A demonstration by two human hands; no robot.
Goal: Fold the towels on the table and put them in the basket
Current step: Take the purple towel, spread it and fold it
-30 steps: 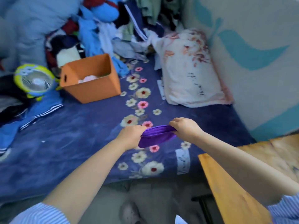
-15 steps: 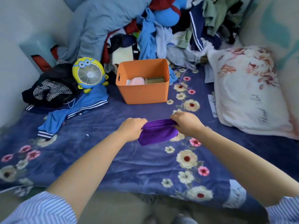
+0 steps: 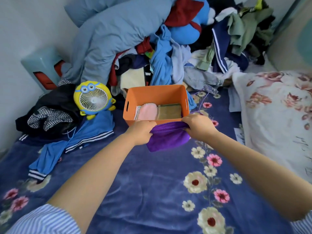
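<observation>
Sleeves: two blue-and-white striped cotton sleeves [image 3: 42,220] are framing the view at 7 and 5 o'clock, bare forearms reaching from them toward 12.
Bedcover: a dark blue plush bedcover with printed cream and pink flowers [image 3: 143,183] is lying under both arms.
Left hand: the left hand [image 3: 141,132] is curling its fingers round the left end of the towel's top edge, knuckles up.
Right hand: the right hand [image 3: 199,126] is gripping the right end of that same edge, fingers folded over it.
Towel: the folded purple terry towel [image 3: 168,138] is hanging between the two hands, its long axis running from 9 to 3 o'clock, its gripped edge uppermost and its free body drooping toward 6, below the grips.
Towel place: it is hanging just before the basket's near wall, its top edge overlapping that wall.
Basket: the orange rectangular plastic basket [image 3: 157,93] is standing on the bedcover at 12 o'clock of the hands, its open top facing up.
Basket contents: a pink folded cloth [image 3: 148,112] is lying beside an olive-brown folded cloth [image 3: 169,111], with a striped one at the left wall.
Fan: a yellow cartoon-faced desk fan [image 3: 93,98] is standing at 10 o'clock of the basket.
Pillow: a white pillow with a red rose print [image 3: 276,115] is lying at 3 o'clock.
Pile: a heap of mixed clothes and grey-blue bedding [image 3: 152,39] is rising behind the basket at 12.
</observation>
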